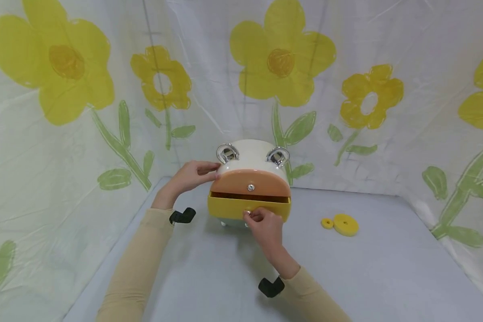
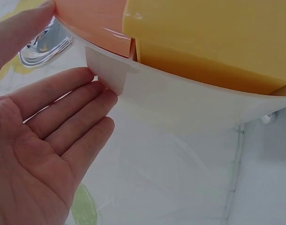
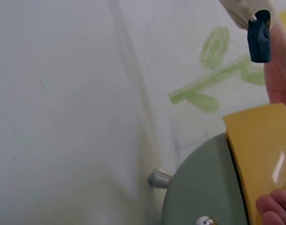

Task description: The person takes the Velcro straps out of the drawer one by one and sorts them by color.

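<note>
Fingers of the right hand (image 1: pixel 267 228) are clamped on the knob (image 1: pixel 247 213) of the yellow drawer (image 1: pixel 225 208) — it juts from the front of the chest (image 1: pixel 251 154), a gap showing behind its top edge. The left hand (image 1: pixel 191 176) touches the chest's left side with nearly straight fingers, thumb spread apart. The table (image 1: pixel 386 259) reaches wider right of the chest than left — yellow discs (image 1: pixel 348 228) lie there, between the chest and the table's right edge.
</note>
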`<act>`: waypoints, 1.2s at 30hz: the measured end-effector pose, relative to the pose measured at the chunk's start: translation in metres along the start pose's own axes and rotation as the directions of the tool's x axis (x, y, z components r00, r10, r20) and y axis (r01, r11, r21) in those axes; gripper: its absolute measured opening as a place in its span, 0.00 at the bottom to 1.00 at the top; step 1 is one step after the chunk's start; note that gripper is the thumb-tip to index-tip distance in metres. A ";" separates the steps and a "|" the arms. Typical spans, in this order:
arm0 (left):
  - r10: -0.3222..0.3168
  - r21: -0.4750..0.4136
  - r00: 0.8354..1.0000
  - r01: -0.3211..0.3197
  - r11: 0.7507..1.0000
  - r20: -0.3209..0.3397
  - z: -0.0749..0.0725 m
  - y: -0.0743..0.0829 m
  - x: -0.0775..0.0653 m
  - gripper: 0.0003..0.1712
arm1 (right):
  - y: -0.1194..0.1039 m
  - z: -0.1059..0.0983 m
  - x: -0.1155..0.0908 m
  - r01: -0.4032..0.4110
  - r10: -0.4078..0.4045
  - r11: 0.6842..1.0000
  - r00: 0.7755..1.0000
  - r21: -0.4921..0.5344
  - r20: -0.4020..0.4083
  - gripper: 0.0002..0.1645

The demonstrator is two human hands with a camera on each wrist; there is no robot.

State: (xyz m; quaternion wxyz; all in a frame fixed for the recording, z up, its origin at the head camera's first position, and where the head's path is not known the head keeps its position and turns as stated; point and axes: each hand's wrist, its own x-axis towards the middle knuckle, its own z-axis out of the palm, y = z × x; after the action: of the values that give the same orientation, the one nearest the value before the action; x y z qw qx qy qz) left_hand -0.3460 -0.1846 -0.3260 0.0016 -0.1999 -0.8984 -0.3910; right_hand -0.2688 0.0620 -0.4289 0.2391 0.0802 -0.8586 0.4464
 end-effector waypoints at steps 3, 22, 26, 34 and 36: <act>-0.001 -0.005 1.000 0.001 1.000 0.003 0.000 0.000 0.000 0.37 | 0.000 -0.002 -0.003 0.007 -0.007 1.000 1.000 0.004 -0.008 0.15; -0.006 0.008 1.000 0.005 1.000 0.008 -0.001 0.002 0.000 0.40 | -0.005 -0.016 -0.025 0.043 -0.043 0.999 0.999 0.009 0.003 0.14; -0.007 0.011 1.000 0.007 1.000 0.006 0.000 0.002 0.000 0.41 | -0.006 -0.019 -0.030 0.045 -0.045 0.999 0.999 0.025 0.004 0.14; 0.013 0.000 1.000 -0.013 1.000 0.012 0.000 0.001 0.000 0.38 | -0.007 -0.022 -0.041 0.055 -0.056 0.997 0.998 0.048 0.018 0.13; 0.018 -0.004 1.000 -0.018 1.000 0.015 0.000 0.001 0.000 0.38 | -0.008 -0.024 -0.043 0.063 -0.064 0.997 0.998 0.054 0.016 0.12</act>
State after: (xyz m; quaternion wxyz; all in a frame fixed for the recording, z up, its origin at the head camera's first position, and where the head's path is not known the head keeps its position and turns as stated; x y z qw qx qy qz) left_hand -0.3456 -0.1838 -0.3249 -0.0018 -0.2108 -0.8959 -0.3911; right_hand -0.2201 0.0728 -0.4322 0.2433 0.1178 -0.8455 0.4605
